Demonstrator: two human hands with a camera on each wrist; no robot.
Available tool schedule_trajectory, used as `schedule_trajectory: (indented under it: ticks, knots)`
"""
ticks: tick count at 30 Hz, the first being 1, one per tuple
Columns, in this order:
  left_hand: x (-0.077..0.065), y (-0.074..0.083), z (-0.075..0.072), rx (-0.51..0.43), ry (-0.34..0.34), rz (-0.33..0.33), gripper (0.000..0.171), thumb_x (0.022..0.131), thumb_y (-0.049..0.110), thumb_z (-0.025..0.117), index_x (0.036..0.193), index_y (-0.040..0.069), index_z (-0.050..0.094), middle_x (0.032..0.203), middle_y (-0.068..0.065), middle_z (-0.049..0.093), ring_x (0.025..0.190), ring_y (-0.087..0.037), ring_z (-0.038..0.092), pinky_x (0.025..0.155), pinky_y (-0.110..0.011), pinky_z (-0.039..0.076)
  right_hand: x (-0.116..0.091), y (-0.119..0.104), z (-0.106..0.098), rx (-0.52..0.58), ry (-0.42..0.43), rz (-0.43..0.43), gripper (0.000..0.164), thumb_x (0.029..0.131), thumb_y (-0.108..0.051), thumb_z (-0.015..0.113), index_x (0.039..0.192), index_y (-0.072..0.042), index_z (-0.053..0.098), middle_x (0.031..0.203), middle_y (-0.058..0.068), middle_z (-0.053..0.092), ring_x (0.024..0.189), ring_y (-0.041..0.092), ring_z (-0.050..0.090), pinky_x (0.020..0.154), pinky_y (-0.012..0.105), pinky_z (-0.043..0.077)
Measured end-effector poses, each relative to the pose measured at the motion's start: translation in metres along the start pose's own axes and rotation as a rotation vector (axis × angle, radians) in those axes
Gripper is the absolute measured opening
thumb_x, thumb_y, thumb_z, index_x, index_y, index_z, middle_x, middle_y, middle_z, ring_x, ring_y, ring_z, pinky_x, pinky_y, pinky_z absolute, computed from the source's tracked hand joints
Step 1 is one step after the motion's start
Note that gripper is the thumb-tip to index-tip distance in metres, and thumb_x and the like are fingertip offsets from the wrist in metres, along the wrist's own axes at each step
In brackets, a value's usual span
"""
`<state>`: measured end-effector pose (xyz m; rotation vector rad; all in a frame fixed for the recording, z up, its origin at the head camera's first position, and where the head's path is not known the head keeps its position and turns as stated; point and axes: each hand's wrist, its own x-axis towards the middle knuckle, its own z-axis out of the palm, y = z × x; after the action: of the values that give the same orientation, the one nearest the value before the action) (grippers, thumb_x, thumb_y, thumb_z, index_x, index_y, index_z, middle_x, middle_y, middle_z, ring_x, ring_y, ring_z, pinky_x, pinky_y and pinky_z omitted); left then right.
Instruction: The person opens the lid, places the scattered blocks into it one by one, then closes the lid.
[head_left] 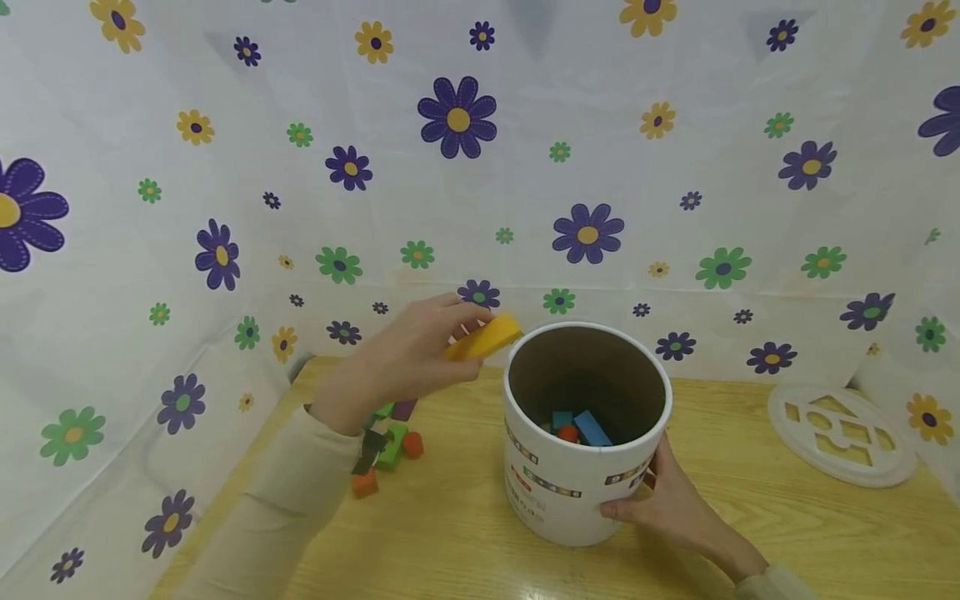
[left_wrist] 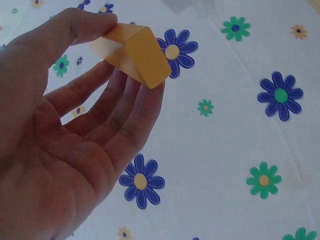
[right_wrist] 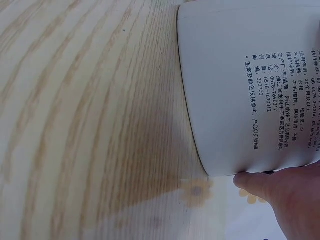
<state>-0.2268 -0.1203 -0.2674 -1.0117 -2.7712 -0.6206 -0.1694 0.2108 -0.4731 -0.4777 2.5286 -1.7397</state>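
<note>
A yellow block (head_left: 491, 335) is pinched between the thumb and fingers of my left hand (head_left: 420, 350), just left of the bucket's rim and above it. The left wrist view shows the same yellow block (left_wrist: 145, 55) at the fingertips. Upright on the table stands a white round bucket (head_left: 555, 508) with printed labels. My right hand (head_left: 675, 504) grips its right side, the thumb in front. Inside the bucket lie a blue block (head_left: 592, 429), a red-orange piece (head_left: 567, 433) and a teal piece (head_left: 562, 419). Close by in the right wrist view, the thumb presses the bucket wall (right_wrist: 215, 85).
Loose blocks lie on the wooden table (head_left: 465, 542) left of the bucket, among them a green block (head_left: 392, 447), an orange block (head_left: 365, 484) and a red piece (head_left: 412, 445). A white lid (head_left: 840, 437) with shaped holes lies at the right. Flowered cloth surrounds the table.
</note>
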Motion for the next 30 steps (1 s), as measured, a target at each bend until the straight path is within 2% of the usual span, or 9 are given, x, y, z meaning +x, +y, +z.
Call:
schedule_trajectory:
  ticks: [6,14,18,22,30]
  knots:
    - [0.011,0.018,0.007,-0.021,-0.009,0.078,0.044,0.089,0.012,0.076,0.132,0.012,0.066,0.117,-0.004,0.068,0.108,-0.019,0.064,0.091,-0.032,0.061,0.0,0.001,0.0,0.0,-0.004,0.004,0.118,0.079,-0.019,0.089,0.162,-0.026,0.006,0.158,0.019,0.032,0.14,0.048,0.04,0.107,0.074,0.041]
    - [0.027,0.04,0.02,-0.032,-0.059,0.107,0.048,0.09,0.013,0.074,0.137,0.01,0.063,0.122,-0.005,0.066,0.11,-0.019,0.063,0.1,-0.032,0.058,0.0,-0.002,0.0,-0.004,-0.006,0.034,0.117,0.079,-0.021,0.089,0.162,-0.024,0.006,0.158,0.019,0.033,0.14,0.048,0.04,0.108,0.074,0.041]
    - [0.034,0.047,0.026,-0.029,-0.075,0.139,0.048,0.091,0.014,0.074,0.137,0.011,0.063,0.119,-0.004,0.066,0.103,-0.017,0.06,0.096,-0.029,0.057,0.0,-0.002,0.0,-0.002,-0.009,0.044,0.117,0.079,-0.022,0.088,0.162,-0.026,0.005,0.158,0.019,0.032,0.14,0.048,0.04,0.109,0.073,0.041]
    - [0.039,0.053,0.03,-0.032,-0.084,0.173,0.047,0.092,0.015,0.073,0.137,0.011,0.063,0.121,-0.004,0.066,0.104,-0.016,0.06,0.096,-0.029,0.057,0.0,-0.001,0.0,-0.004,-0.009,0.036,0.117,0.08,-0.022,0.088,0.161,-0.027,0.004,0.158,0.019,0.031,0.14,0.048,0.039,0.109,0.074,0.04]
    - [0.047,0.061,0.037,-0.054,-0.117,0.177,0.048,0.093,0.015,0.072,0.14,0.012,0.062,0.126,-0.005,0.065,0.107,-0.017,0.06,0.1,-0.029,0.057,-0.001,-0.001,0.0,-0.012,-0.01,0.045,0.116,0.079,-0.022,0.089,0.161,-0.025,0.006,0.157,0.018,0.034,0.141,0.048,0.039,0.11,0.075,0.037]
